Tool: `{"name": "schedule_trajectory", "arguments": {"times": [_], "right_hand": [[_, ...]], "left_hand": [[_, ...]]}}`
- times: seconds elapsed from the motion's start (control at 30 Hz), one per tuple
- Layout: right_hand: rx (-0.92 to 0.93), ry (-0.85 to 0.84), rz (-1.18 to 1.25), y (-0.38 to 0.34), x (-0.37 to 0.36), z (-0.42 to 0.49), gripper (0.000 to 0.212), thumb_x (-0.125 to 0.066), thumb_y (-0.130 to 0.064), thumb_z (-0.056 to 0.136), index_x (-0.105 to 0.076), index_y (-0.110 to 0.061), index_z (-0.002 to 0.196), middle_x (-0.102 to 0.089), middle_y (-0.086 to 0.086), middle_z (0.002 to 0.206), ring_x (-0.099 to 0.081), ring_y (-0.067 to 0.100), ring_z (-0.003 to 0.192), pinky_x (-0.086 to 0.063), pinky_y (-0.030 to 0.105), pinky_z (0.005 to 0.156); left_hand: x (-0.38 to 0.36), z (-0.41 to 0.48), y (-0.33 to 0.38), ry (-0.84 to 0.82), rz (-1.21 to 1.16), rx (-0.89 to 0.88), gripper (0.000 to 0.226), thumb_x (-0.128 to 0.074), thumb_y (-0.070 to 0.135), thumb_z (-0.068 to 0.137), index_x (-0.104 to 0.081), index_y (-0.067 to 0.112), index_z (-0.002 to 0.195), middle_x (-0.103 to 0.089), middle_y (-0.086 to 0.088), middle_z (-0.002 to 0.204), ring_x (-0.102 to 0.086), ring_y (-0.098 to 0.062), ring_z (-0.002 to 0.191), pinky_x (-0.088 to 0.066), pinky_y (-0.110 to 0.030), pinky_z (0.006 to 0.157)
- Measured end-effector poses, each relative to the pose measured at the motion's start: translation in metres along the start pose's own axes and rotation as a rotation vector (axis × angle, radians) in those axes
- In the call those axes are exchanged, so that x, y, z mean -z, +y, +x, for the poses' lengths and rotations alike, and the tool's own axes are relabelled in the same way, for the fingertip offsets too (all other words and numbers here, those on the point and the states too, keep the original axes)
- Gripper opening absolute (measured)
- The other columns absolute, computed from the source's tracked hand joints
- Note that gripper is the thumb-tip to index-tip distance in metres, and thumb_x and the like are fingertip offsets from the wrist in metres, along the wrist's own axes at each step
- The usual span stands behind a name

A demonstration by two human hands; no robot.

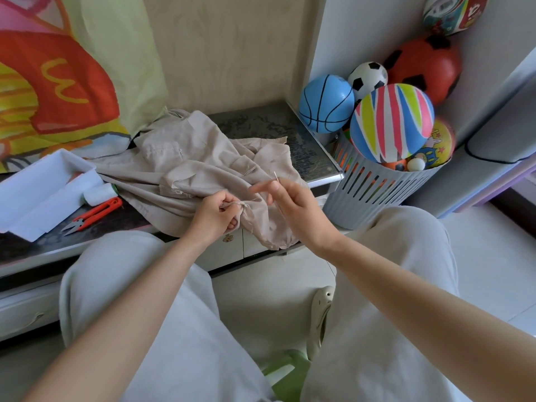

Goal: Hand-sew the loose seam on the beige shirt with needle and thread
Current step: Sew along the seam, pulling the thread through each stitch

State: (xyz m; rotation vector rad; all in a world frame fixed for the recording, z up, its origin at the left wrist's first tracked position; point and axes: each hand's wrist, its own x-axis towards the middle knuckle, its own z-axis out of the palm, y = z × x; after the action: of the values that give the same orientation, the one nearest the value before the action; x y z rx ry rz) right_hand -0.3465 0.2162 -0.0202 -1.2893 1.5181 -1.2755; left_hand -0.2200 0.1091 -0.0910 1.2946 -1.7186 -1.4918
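A beige shirt [203,166] lies crumpled on a dark worktop [275,123] at the centre of the frame, its near edge hanging over the front. The left hand [214,216] has its grip pinched on a fold of the seam. Just right of it, the right hand [290,204] grips a needle [275,176] between thumb and fingers, point upward; the thread is too fine to see. The stitch likely goes best with the fold held taut, the thread drawn through gently, and the next stitch placed close by.
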Motion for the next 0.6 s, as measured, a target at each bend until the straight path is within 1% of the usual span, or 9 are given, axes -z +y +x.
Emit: {"name": "schedule_trajectory", "arguments": {"times": [0.07, 0.13, 0.17, 0.27, 0.37, 0.43, 0.5, 0.53, 0.6], "right_hand": [[-0.02, 0.002, 0.106, -0.008, -0.002, -0.001, 0.033, -0.033, -0.017, 0.103, -0.048, -0.011, 0.075, -0.05, 0.011, 0.068, -0.039, -0.001, 0.042, -0.033, 0.009, 0.048], [-0.076, 0.018, 0.143, -0.009, -0.001, -0.002, 0.036, -0.034, -0.019, 0.103, -0.046, -0.012, 0.069, -0.036, 0.001, 0.051, -0.028, 0.002, 0.038, -0.027, 0.011, 0.042], [-0.134, 0.036, 0.088, -0.006, 0.001, -0.003, 0.037, -0.037, -0.021, 0.103, -0.046, -0.014, 0.067, -0.032, -0.004, 0.047, -0.026, 0.002, 0.037, -0.024, 0.011, 0.041], [-0.395, 0.047, -0.206, 0.016, 0.014, -0.009, 0.038, -0.044, -0.025, 0.098, -0.051, -0.018, 0.062, -0.034, -0.014, 0.036, -0.028, 0.003, 0.034, -0.023, 0.013, 0.038], [-0.611, -0.046, -0.366, 0.049, 0.029, -0.019, 0.033, -0.043, -0.021, 0.098, -0.056, -0.016, 0.068, -0.035, -0.004, 0.049, -0.028, 0.008, 0.038, -0.021, 0.016, 0.035], [-0.675, -0.153, -0.544, 0.067, 0.037, -0.026, 0.029, -0.041, -0.021, 0.098, -0.056, -0.018, 0.074, -0.04, -0.005, 0.058, -0.034, 0.007, 0.046, -0.026, 0.013, 0.038], [-0.686, -0.299, -0.707, 0.076, 0.04, -0.032, 0.025, -0.04, -0.02, 0.099, -0.061, -0.017, 0.086, -0.047, -0.005, 0.068, -0.042, 0.007, 0.056, -0.032, 0.011, 0.047], [-0.678, -0.366, -0.783, 0.078, 0.04, -0.033, 0.025, -0.039, -0.017, 0.1, -0.063, -0.014, 0.095, -0.052, -0.003, 0.075, -0.048, 0.01, 0.064, -0.036, 0.013, 0.052], [-0.612, -0.407, -0.928, 0.079, 0.037, -0.033, 0.031, -0.037, -0.009, 0.099, -0.062, -0.007, 0.115, -0.057, 0.005, 0.098, -0.056, 0.022, 0.087, -0.044, 0.024, 0.069]], "left_hand": [[-0.002, 0.001, 0.0, 0.008, 0.015, -0.009, 0.019, -0.052, 0.0, 0.09, -0.054, 0.009, 0.074, -0.05, -0.007, 0.054, -0.044, -0.004, 0.039, -0.041, -0.014, 0.043], [-0.002, 0.001, 0.0, 0.004, 0.032, -0.026, 0.018, -0.051, -0.001, 0.09, -0.053, 0.009, 0.074, -0.051, -0.008, 0.055, -0.044, -0.003, 0.039, -0.041, -0.013, 0.044], [-0.002, 0.001, 0.0, -0.003, 0.035, -0.034, 0.019, -0.051, -0.001, 0.09, -0.053, 0.009, 0.075, -0.051, -0.008, 0.057, -0.045, -0.002, 0.04, -0.042, -0.013, 0.044], [-0.002, 0.003, -0.003, -0.005, 0.015, -0.039, 0.019, -0.051, 0.001, 0.093, -0.054, 0.011, 0.077, -0.052, -0.007, 0.06, -0.047, 0.0, 0.041, -0.044, -0.012, 0.046], [-0.001, 0.007, -0.005, 0.008, 0.028, -0.051, 0.019, -0.052, 0.004, 0.094, -0.056, 0.014, 0.078, -0.053, -0.007, 0.062, -0.048, 0.0, 0.041, -0.046, -0.013, 0.048], [0.0, 0.008, -0.006, 0.024, 0.044, -0.061, 0.02, -0.052, 0.005, 0.094, -0.056, 0.017, 0.078, -0.054, -0.005, 0.064, -0.049, 0.0, 0.041, -0.047, -0.013, 0.049], [0.001, 0.007, -0.006, 0.044, 0.047, -0.067, 0.021, -0.052, 0.006, 0.094, -0.056, 0.019, 0.078, -0.055, -0.004, 0.064, -0.049, 0.0, 0.042, -0.047, -0.013, 0.049], [0.001, 0.007, -0.006, 0.053, 0.047, -0.071, 0.021, -0.052, 0.007, 0.095, -0.056, 0.02, 0.078, -0.055, -0.004, 0.064, -0.049, 0.0, 0.042, -0.047, -0.013, 0.05], [0.001, 0.005, -0.005, 0.066, 0.043, -0.075, 0.021, -0.052, 0.007, 0.094, -0.056, 0.02, 0.078, -0.055, -0.003, 0.064, -0.049, 0.0, 0.043, -0.047, -0.014, 0.052]]}}
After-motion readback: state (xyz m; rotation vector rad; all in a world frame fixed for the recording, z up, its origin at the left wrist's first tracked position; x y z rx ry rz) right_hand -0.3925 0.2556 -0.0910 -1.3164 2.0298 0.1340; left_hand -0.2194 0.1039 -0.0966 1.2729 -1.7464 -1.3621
